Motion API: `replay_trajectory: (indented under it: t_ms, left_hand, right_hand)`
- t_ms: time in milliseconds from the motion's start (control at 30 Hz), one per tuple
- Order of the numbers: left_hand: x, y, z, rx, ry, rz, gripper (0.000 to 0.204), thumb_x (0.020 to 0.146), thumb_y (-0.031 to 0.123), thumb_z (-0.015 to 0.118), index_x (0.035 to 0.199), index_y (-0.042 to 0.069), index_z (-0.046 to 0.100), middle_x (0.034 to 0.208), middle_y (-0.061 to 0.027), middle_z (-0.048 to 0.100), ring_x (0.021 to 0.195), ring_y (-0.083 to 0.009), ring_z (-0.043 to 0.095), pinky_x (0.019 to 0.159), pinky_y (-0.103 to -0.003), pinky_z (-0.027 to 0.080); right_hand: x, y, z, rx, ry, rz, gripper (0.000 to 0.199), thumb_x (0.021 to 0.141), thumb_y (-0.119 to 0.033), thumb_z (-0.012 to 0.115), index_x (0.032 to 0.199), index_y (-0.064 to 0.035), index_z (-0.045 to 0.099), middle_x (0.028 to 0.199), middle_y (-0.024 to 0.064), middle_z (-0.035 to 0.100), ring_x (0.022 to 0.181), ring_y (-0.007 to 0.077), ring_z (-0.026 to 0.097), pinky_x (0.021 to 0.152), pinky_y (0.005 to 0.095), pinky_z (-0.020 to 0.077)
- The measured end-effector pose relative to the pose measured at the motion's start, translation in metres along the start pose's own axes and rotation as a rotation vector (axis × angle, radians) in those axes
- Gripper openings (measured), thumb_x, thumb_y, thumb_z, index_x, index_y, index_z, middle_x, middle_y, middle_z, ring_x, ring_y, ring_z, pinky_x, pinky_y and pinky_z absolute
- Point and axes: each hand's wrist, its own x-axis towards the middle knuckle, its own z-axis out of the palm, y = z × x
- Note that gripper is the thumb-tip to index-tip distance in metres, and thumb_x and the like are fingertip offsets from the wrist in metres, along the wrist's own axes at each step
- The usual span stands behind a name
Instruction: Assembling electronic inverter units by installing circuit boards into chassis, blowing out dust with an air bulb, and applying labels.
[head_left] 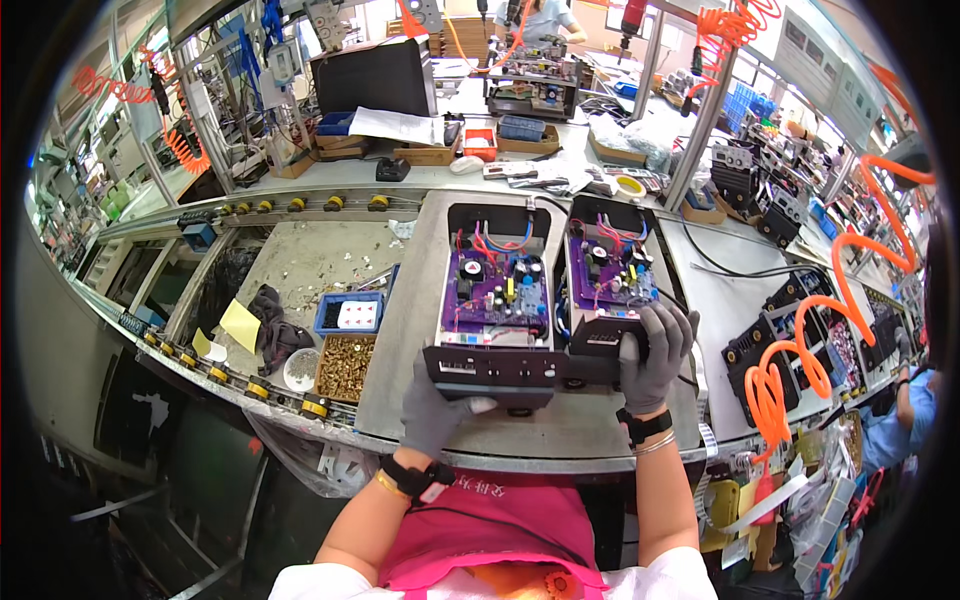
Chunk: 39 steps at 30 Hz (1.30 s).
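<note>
Two open-topped black electronic units stand side by side on a grey board. The left unit (492, 361) has a purple circuit board (495, 290) inside, with red and blue wires at its far end. My gloved left hand (432, 408) grips the near left corner of its front panel, thumb along the lower edge, fingers partly hidden. The right unit (598, 333) has a similar purple board (610, 270). My gloved right hand (655, 352) is closed round its near right corner, thumb in front and fingers over the side.
Left of the units sit a blue bin (348, 313) with a white card, a wooden box of brass-coloured fasteners (346, 368) and a white cup (300, 370). Orange coiled air hose (775, 385) hangs at right. More black units (755, 365) lie there. Co-workers (895, 415) are right and across.
</note>
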Motion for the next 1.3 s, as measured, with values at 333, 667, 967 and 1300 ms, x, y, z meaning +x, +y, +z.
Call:
replay_trajectory:
  t_ms: [333, 667, 967, 1300]
  left_hand:
    - [-0.005, 0.003, -0.004, 0.005, -0.007, 0.078, 0.108, 0.054, 0.035, 0.090, 0.137, 0.002, 0.028, 0.109, -0.0135, 0.063, 0.098, -0.0267, 0.064, 0.081, -0.037, 0.053]
    - [-0.023, 0.051, -0.023, 0.417, 0.383, 0.755, 0.069, 0.073, 0.038, 0.077, 0.124, 0.004, 0.046, 0.121, -0.0181, 0.051, 0.116, -0.0349, 0.049, 0.106, -0.050, 0.031]
    - [0.010, 0.083, 0.015, 0.613, -0.003, 1.215, 0.026, 0.079, 0.019, 0.070, 0.103, 0.014, 0.062, 0.110, -0.0004, 0.064, 0.115, -0.0233, 0.052, 0.111, -0.051, 0.027]
    - [0.023, 0.083, 0.014, 0.598, 0.014, 1.320, 0.019, 0.073, 0.011, 0.067, 0.091, 0.018, 0.064, 0.093, 0.0043, 0.067, 0.107, -0.0201, 0.055, 0.107, -0.045, 0.034]
  right_hand:
    - [-0.028, -0.020, -0.011, 0.385, 0.157, 0.645, 0.043, 0.087, -0.011, 0.062, 0.128, -0.0034, 0.048, 0.069, 0.0041, 0.052, 0.059, 0.0129, 0.048, 0.060, 0.0274, 0.0422]
    - [-0.022, -0.004, -0.012, -0.062, 0.023, 0.271, 0.037, 0.081, -0.012, 0.061, 0.119, -0.0085, 0.057, 0.077, 0.0065, 0.056, 0.072, 0.0259, 0.056, 0.066, 0.0392, 0.0427]
    - [-0.040, -0.008, -0.059, 0.158, -0.012, 0.358, 0.031, 0.081, -0.007, 0.063, 0.112, -0.0068, 0.058, 0.084, 0.0077, 0.058, 0.079, 0.0264, 0.056, 0.072, 0.0379, 0.0432]
    - [-0.195, 0.010, -0.171, -0.188, 0.084, 0.638, 0.025, 0.078, -0.005, 0.065, 0.103, -0.0058, 0.062, 0.099, 0.0131, 0.057, 0.092, 0.0317, 0.054, 0.082, 0.0410, 0.0443]
